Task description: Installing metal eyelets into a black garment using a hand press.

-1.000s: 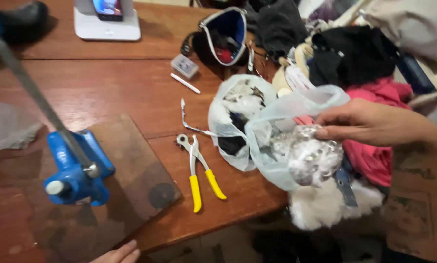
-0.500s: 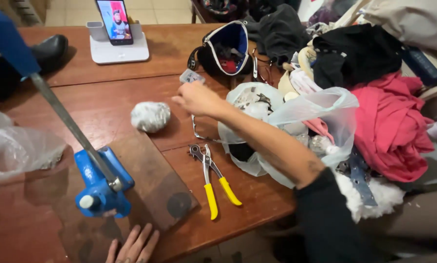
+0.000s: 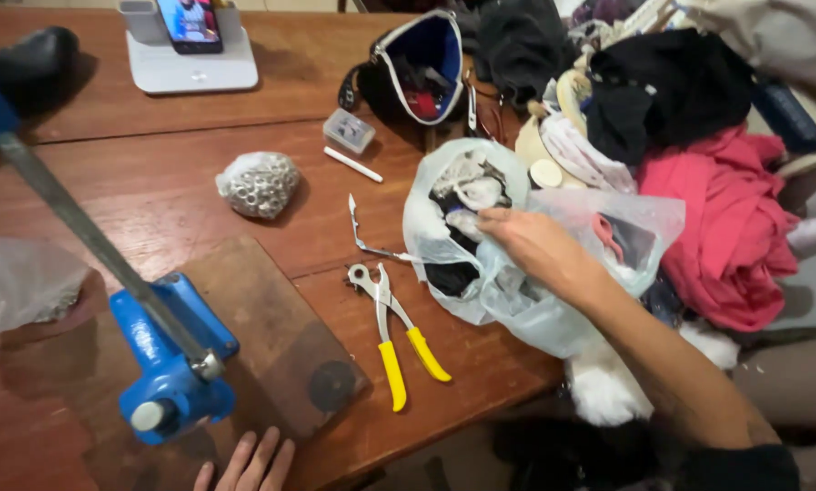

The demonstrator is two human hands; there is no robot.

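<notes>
1. The clear plastic bag (image 3: 554,300) lies at the table's (image 3: 153,182) near edge, beside the pile of clothes (image 3: 726,218).
2. My right hand (image 3: 531,245) rests on the bag, fingers bent into its folds; whether it pinches anything I cannot tell.
3. My left hand (image 3: 249,465) lies flat at the table edge, fingers together, near the blue press (image 3: 171,364).
4. Yellow-handled pliers (image 3: 394,332) lie just left of the bag.
</notes>
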